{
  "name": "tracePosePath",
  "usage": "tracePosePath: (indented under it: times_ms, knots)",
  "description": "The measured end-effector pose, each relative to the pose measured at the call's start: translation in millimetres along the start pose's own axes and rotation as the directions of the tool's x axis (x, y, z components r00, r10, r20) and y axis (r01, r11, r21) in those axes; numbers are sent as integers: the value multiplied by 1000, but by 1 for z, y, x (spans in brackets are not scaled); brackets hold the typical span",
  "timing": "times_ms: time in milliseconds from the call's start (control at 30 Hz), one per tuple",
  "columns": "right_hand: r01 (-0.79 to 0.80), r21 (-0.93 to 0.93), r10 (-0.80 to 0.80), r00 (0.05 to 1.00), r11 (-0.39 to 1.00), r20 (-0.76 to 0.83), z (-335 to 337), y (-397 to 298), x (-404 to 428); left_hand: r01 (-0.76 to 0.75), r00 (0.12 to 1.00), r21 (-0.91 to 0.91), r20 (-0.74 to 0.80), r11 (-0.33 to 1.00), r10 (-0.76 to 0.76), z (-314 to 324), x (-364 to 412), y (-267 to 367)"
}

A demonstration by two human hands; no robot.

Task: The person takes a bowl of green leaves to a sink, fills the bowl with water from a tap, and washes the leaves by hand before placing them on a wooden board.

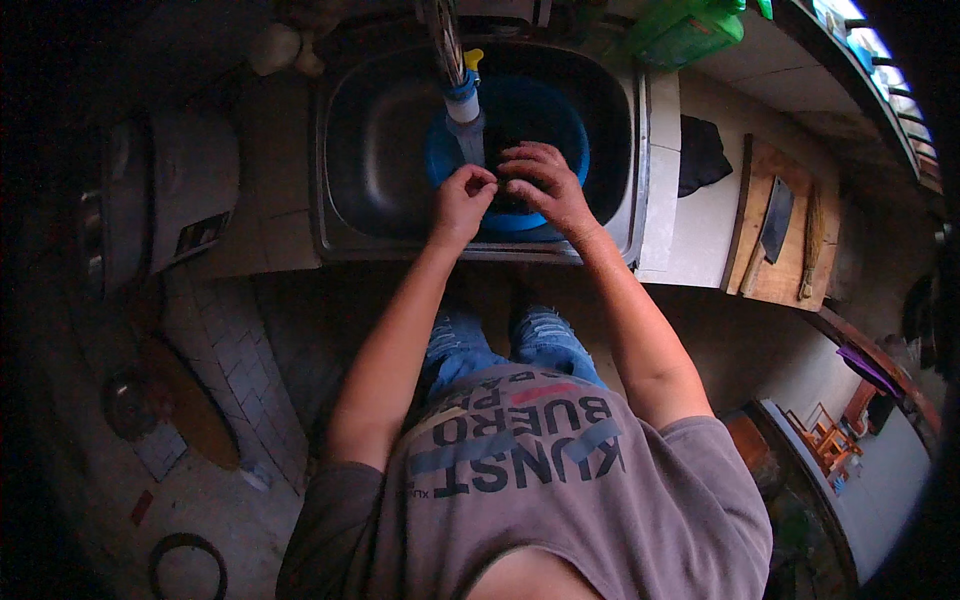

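A blue plastic basin (582, 142) stands in the stainless steel sink (375, 150). Above its left side hangs the tap (447, 45), fitted with a blue and white spout attachment (463, 109) and a small yellow lever. What looks like a stream of water drops from it beside my hands. My left hand (461, 206) is over the basin's near left rim, thumb and fingertips pinched together; anything between them is too small to tell. My right hand (551, 184) hovers over the basin with curled fingers, close to the left fingertips. The basin's contents look dark and cannot be made out.
A green plastic bottle (690, 34) stands behind the sink at right. Along the right counter lie a black bag-like thing (701, 156) and a wooden cutting board (796, 225) bearing a cleaver (776, 217) and a straw brush (812, 240). A rice-cooker-like appliance (195, 180) sits at left.
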State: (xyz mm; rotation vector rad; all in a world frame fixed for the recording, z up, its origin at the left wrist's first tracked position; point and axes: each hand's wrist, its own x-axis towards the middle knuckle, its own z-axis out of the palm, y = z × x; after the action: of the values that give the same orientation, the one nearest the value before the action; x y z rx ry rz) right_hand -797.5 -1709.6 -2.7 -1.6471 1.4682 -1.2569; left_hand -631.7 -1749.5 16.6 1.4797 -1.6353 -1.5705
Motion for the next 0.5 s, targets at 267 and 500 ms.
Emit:
tracePosePath:
  times_ms: [267,500]
  knots:
    - [-257,16,247,942,966,227,0,1,-2,-129,991,73,37,989,127,0,3,-7]
    - [-167,-167,209,936,972,284,-4,-4,5,-116,990,55,89,992,111,1,5,-6]
